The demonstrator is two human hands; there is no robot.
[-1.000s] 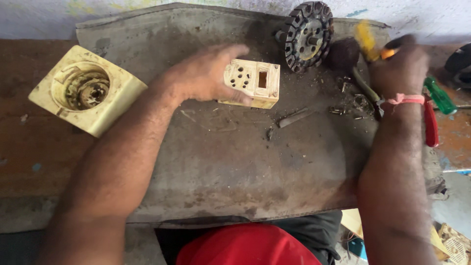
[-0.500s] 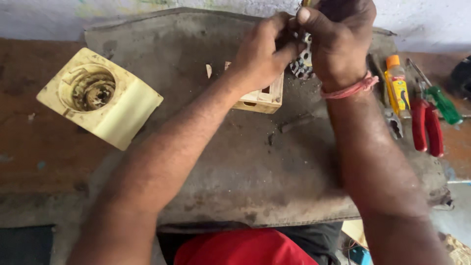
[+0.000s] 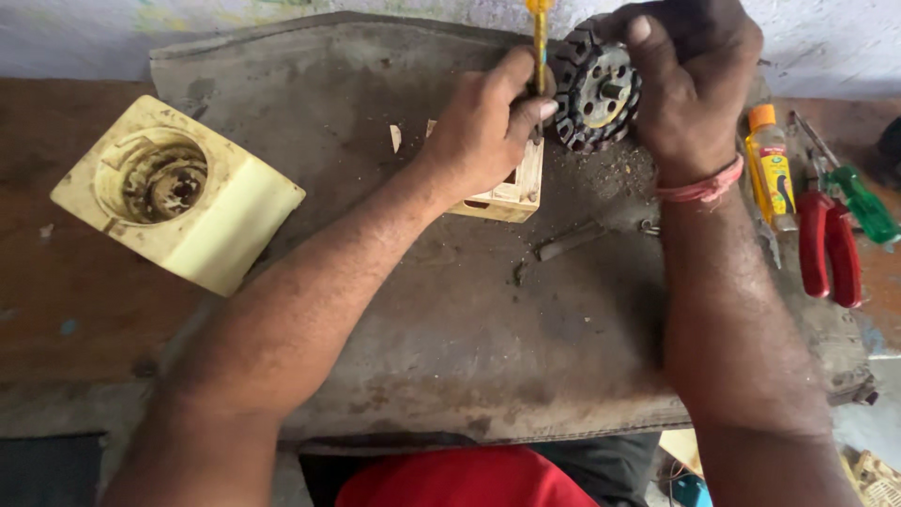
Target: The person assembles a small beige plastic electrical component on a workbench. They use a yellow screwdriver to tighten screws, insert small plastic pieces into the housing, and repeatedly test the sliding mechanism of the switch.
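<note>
My right hand [image 3: 690, 80] grips a round dark toothed motor part [image 3: 596, 89] with a yellow centre, held upright above the far edge of the grey slab [image 3: 450, 319]. My left hand [image 3: 483, 131] pinches the shaft of a yellow-handled screwdriver [image 3: 540, 42] right beside that part. The left hand also hovers over a small cream socket box [image 3: 511, 192], which lies on the slab and is mostly hidden by it.
A large cream plastic housing [image 3: 178, 192] with a round recess lies at the left on the wooden bench [image 3: 56, 310]. At the right lie an orange-capped bottle [image 3: 774, 169], red-handled pliers [image 3: 831, 244] and a green-handled tool [image 3: 863, 202]. A dark rod [image 3: 568, 241] rests mid-slab.
My right hand left the tools at the right and picked up the toothed part. My left hand lifted off the socket box and now holds the screwdriver against that part.
</note>
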